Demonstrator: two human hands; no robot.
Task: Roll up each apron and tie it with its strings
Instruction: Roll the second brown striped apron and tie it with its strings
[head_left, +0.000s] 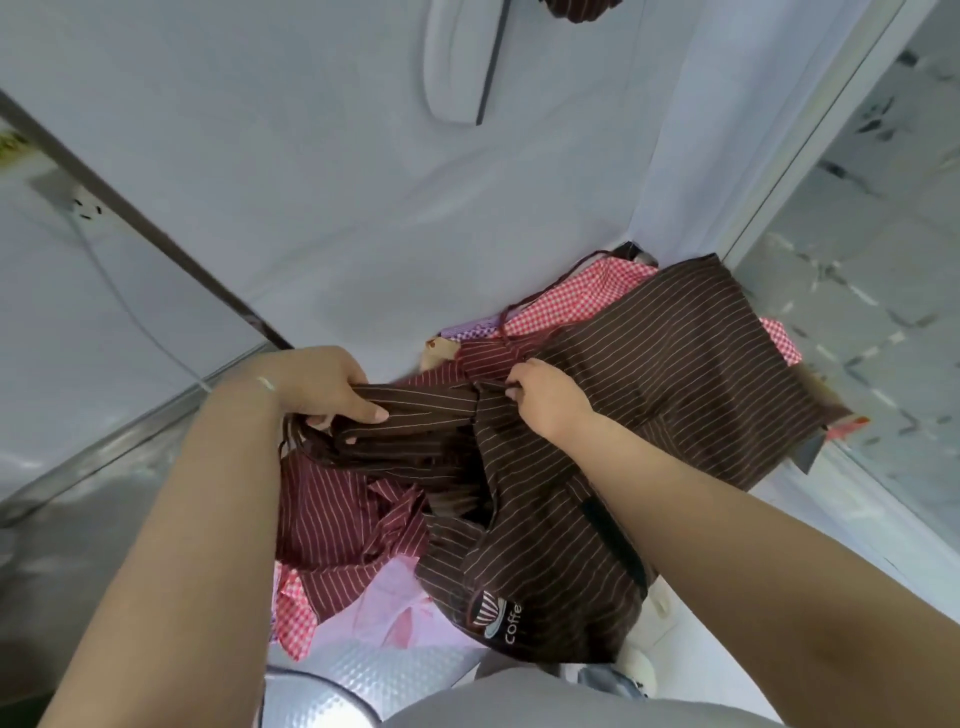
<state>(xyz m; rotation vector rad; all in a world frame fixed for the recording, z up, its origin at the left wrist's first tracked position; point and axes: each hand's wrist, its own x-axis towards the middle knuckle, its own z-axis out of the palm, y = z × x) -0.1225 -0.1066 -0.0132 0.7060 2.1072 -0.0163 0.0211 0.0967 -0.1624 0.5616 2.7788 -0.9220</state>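
A dark brown pinstriped apron with a coffee-cup print lies spread over a heap of other aprons on the white surface. My left hand grips a bunched, gathered part of this brown apron at the heap's left. My right hand pinches a fold of the same apron near its middle, beside a thin dark red string that runs away from it. Under the brown one lie a maroon striped apron, a red checked apron and a pale pink one.
A white oblong object lies at the far end of the surface. A wall socket with a white cable is at the left. Marble-patterned floor shows on the right. A round silvery object sits at the bottom edge.
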